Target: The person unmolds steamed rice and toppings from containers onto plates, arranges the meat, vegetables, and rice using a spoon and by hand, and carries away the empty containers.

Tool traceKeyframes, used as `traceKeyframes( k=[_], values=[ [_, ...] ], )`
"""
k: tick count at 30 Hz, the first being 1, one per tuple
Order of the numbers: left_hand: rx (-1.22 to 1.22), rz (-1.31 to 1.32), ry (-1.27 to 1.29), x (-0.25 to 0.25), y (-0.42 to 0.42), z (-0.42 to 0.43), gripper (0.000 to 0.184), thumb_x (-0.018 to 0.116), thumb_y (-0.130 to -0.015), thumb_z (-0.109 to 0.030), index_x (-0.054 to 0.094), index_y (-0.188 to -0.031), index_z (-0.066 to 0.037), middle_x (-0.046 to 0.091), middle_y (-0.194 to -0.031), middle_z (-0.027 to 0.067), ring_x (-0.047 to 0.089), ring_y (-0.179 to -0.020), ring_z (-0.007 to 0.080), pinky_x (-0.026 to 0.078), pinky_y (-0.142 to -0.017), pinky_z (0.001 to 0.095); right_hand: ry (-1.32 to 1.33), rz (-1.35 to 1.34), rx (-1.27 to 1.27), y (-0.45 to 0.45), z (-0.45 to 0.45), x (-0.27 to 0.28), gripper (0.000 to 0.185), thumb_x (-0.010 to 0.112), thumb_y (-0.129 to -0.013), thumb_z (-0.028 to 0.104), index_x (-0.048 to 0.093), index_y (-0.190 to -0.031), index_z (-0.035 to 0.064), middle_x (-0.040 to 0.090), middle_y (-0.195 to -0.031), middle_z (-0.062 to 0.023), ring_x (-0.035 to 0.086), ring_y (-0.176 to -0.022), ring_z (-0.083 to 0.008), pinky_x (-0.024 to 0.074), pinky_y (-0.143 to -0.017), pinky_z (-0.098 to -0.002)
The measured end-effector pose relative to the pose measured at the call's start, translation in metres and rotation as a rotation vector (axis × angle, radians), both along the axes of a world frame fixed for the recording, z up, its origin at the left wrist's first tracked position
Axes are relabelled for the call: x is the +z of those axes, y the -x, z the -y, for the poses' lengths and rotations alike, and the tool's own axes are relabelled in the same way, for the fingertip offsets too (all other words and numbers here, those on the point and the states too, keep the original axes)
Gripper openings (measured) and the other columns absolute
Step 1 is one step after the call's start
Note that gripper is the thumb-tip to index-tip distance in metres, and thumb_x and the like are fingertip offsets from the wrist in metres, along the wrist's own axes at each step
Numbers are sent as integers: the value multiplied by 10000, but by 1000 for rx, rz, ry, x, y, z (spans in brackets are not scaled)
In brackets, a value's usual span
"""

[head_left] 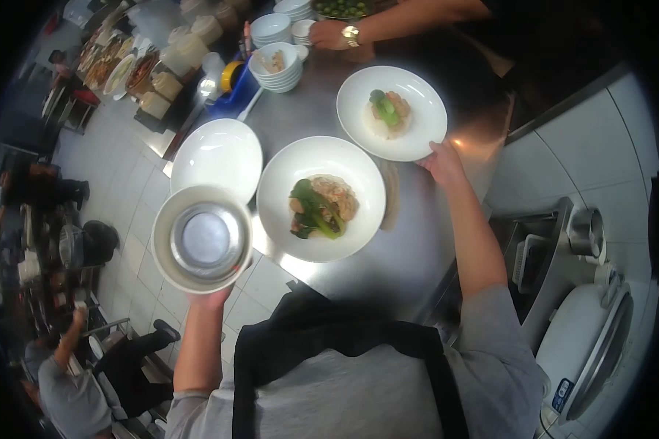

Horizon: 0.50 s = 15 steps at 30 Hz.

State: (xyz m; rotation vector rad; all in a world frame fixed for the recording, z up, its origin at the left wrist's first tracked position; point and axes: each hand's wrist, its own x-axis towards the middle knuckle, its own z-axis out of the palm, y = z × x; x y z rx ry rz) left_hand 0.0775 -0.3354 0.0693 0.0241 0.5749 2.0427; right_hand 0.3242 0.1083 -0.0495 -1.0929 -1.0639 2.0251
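My left hand (211,295) holds a deep white bowl (162,252) from below, its fingers mostly hidden under the bowl. Inside that bowl sits a round metal bowl (206,235). My right hand (444,165) grips the near rim of a white plate (426,110), which carries a small portion of pale food topped with a green leaf vegetable (385,110). Between my hands a larger white plate (277,175) lies on the steel table (417,241), with leafy greens (316,212) and light brown pieces on it. Behind the deep bowl is another white plate (220,150) with no food on it.
Stacked white bowls (277,79) and a blue bin (233,102) with yellow tape stand at the back. Another person's hand (329,34) reaches in beside small stacked cups. Food trays (135,73) line the far left; a white rice cooker (578,329) is at right.
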Motion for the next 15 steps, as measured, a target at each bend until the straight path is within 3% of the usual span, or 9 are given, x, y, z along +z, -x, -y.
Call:
traceKeyframes(
  k=[1,2,3,4,7,9,11,15],
  values=[
    [13,143,42,-4,9,-8,658,421,-918,-539,339,-1419,-121,347,-1453,170,353,-1312,420,317,-1032,651,29,-16,-4,15,-4,-4,427,442,-943,110,312,-1350,96,501,-1233,-167,603,-968,-286,534,-782,-445],
    [-69,57,-2,-7,12,-15,649,419,-915,-548,373,-1402,-122,370,-1439,165,373,-1303,411,328,-1035,636,-8,71,-58,26,-4,-6,429,462,-943,126,329,-1349,88,504,-1230,-164,596,-979,-274,527,-801,-427],
    [-93,150,-43,-17,20,-22,637,420,-920,-536,363,-1410,-133,383,-1428,165,394,-1291,398,351,-1022,630,-48,156,-107,39,-2,0,432,483,-943,141,346,-1348,80,506,-1226,-161,589,-991,-263,520,-821,-410],
    [-121,33,7,-17,25,-38,650,362,-939,-534,339,-1423,-101,384,-1433,151,417,-1287,338,384,-1033,553,-91,240,-159,52,4,11,436,503,-942,156,363,-1347,72,508,-1223,-159,583,-1002,-251,512,-840,-392],
    [-257,54,-188,-30,36,-87,640,310,-956,-541,346,-1419,-101,376,-1438,149,404,-1299,330,351,-1061,546,-829,380,-291,66,48,86,473,565,-927,211,419,-1354,67,491,-1272,-152,564,-1022,-221,483,-882,-345],
    [-344,31,-303,-31,32,-117,654,299,-951,-564,346,-1421,-112,367,-1447,141,387,-1314,327,329,-1078,539,-1092,94,66,81,111,135,530,617,-885,244,450,-1369,104,447,-1346,-167,532,-1113,-264,456,-925,-359],
    [-332,72,-280,-27,21,-141,659,300,-949,-571,341,-1425,-117,366,-1449,136,382,-1319,324,316,-1089,531,-1446,350,550,100,176,205,634,678,-824,327,436,-1387,165,397,-1395,-197,472,-1201,-341,413,-981,-430],
    [-389,132,-262,-16,5,-159,637,267,-957,-548,341,-1422,-118,384,-1437,124,397,-1306,341,323,-1081,543,-1760,680,640,113,199,215,742,730,-723,423,450,-1378,217,381,-1406,-206,403,-1260,-397,379,-1005,-494]
  ],
)
